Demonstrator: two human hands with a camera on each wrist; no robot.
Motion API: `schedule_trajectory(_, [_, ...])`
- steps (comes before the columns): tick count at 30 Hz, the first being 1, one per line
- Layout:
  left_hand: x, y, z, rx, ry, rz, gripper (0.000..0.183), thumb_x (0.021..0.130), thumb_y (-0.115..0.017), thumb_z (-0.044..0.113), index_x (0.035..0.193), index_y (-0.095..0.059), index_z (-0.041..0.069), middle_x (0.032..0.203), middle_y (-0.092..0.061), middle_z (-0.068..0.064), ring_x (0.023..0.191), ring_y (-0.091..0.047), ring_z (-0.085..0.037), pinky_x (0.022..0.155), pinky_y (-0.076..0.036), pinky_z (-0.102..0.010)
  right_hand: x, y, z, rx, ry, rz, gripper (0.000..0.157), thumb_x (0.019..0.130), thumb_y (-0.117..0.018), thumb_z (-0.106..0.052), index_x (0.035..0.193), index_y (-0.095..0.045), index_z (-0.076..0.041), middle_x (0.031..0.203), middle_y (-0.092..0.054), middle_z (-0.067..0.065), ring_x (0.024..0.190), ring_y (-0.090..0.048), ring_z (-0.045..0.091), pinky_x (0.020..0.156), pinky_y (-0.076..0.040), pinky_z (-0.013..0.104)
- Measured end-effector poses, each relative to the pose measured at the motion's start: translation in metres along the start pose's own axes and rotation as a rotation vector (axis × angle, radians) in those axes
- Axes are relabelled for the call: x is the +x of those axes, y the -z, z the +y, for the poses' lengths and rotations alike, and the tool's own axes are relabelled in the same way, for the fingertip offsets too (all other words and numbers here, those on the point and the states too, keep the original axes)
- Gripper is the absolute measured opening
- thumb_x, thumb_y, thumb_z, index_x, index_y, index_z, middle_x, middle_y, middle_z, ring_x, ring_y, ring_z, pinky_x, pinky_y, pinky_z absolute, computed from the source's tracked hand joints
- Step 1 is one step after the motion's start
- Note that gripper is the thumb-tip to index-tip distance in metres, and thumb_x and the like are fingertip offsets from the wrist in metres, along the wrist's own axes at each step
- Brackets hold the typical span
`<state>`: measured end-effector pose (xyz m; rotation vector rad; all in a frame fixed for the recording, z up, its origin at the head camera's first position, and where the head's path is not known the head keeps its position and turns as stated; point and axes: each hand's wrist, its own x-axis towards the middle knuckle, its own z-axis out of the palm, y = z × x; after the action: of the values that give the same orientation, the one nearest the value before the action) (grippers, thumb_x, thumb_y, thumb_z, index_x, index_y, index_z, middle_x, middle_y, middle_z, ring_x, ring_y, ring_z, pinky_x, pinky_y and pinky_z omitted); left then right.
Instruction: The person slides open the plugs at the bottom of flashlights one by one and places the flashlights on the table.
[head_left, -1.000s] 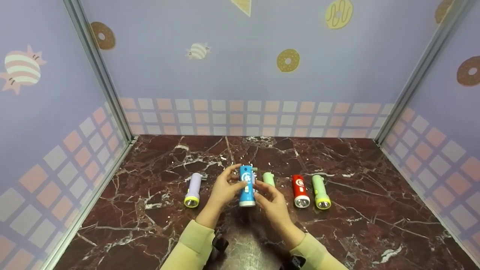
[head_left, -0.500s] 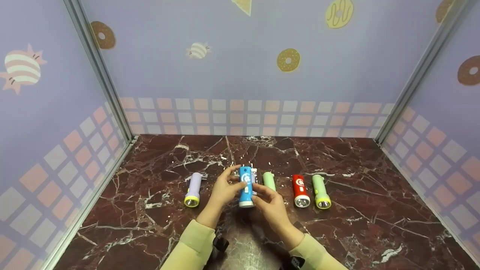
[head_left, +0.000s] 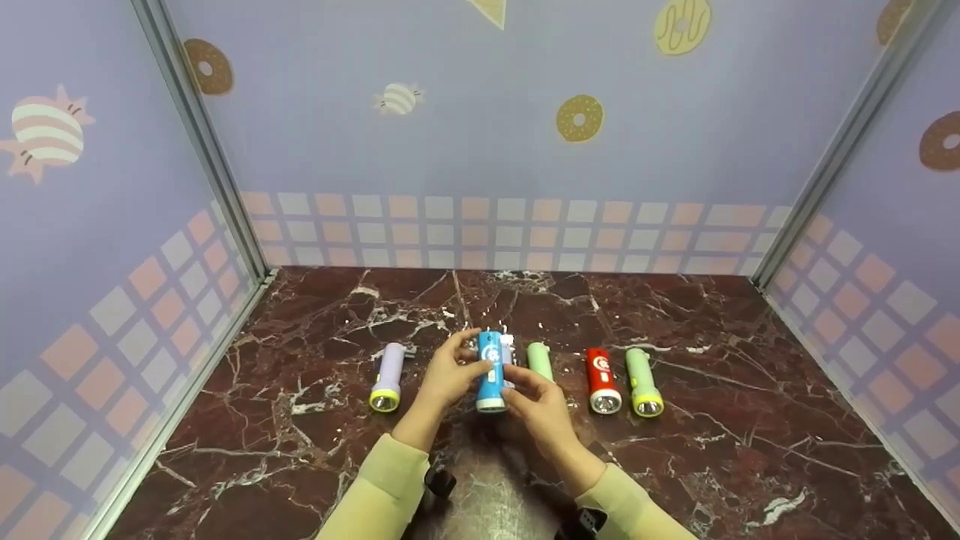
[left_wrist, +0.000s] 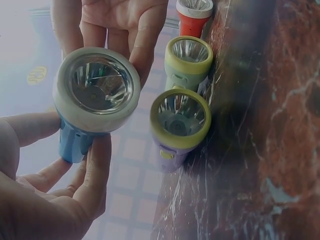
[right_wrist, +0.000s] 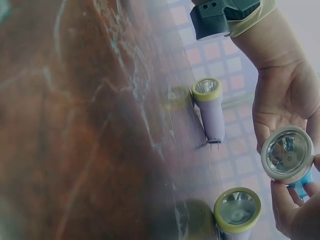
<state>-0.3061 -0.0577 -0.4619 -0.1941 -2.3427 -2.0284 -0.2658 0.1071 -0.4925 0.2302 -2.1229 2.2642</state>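
A blue flashlight [head_left: 492,375] with a white head ring is held above the table, lens end toward me. My left hand [head_left: 448,379] grips its body from the left, the thumb lying across the front. From the right, my right hand [head_left: 541,405] pinches it near the head with thumb and fingertips. The lens [left_wrist: 100,84] faces the left wrist view and looks unlit. Partly hidden behind it stands a purple flashlight [head_left: 508,351]. A green flashlight [head_left: 538,360] stands just beyond my right hand, its lower part covered.
Left of my hands stands another purple flashlight [head_left: 389,375] with a yellow ring; two thin prongs show at its end in the right wrist view. To the right are a red flashlight [head_left: 602,379] and a green one [head_left: 643,382]. Patterned panels [head_left: 480,150] enclose the marble-look table [head_left: 300,465].
The fingers of my right hand have shifted slightly left and down along the blue flashlight, uncovering more of the green flashlight behind. My left hand has kept its hold.
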Motion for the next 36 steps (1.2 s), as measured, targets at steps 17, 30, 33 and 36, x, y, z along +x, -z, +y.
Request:
schedule_trajectory(17, [0.014, 0.033, 0.003, 0.001, 0.115, 0.02, 0.059, 0.085, -0.073, -0.001, 0.142, -0.055, 0.001, 0.102, -0.066, -0.017, 0.081, -0.061, -0.018, 0.068, -0.059, -0.033, 0.016, -0.032, -0.009, 0.035, -0.032, -0.048, 0.048, 0.093, -0.061, 0.0, 0.137, -0.053, 0.017, 0.134, -0.062, 0.032, 0.082, -0.063, 0.004, 0.068, -0.053, 0.016])
schedule_trajectory(30, [0.026, 0.06, 0.0, 0.066, 0.253, -0.006, 0.064, 0.087, -0.072, 0.003, 0.148, -0.051, 0.006, 0.107, -0.061, -0.015, 0.078, -0.06, -0.017, 0.068, -0.057, -0.033, 0.029, -0.061, -0.006, -0.039, -0.069, -0.023, 0.044, 0.092, -0.063, 0.0, 0.133, -0.057, 0.015, 0.123, -0.066, 0.029, 0.08, -0.06, 0.009, 0.07, -0.057, 0.023])
schedule_trajectory(33, [0.029, 0.065, -0.001, 0.096, 0.277, -0.018, 0.064, 0.088, -0.072, 0.003, 0.148, -0.051, 0.006, 0.107, -0.062, -0.016, 0.079, -0.06, -0.018, 0.07, -0.057, -0.034, 0.032, -0.066, -0.004, -0.047, -0.086, -0.02, 0.043, 0.092, -0.063, -0.001, 0.133, -0.058, 0.014, 0.123, -0.066, 0.028, 0.083, -0.061, 0.01, 0.07, -0.057, 0.023])
schedule_trajectory(36, [0.031, 0.068, -0.003, 0.124, 0.3, -0.033, 0.064, 0.089, -0.072, 0.004, 0.149, -0.049, 0.005, 0.112, -0.063, -0.019, 0.083, -0.064, -0.021, 0.077, -0.061, -0.04, 0.034, -0.071, -0.001, -0.066, -0.097, -0.019, 0.042, 0.093, -0.063, -0.001, 0.132, -0.058, 0.013, 0.124, -0.066, 0.027, 0.087, -0.061, 0.012, 0.071, -0.056, 0.023])
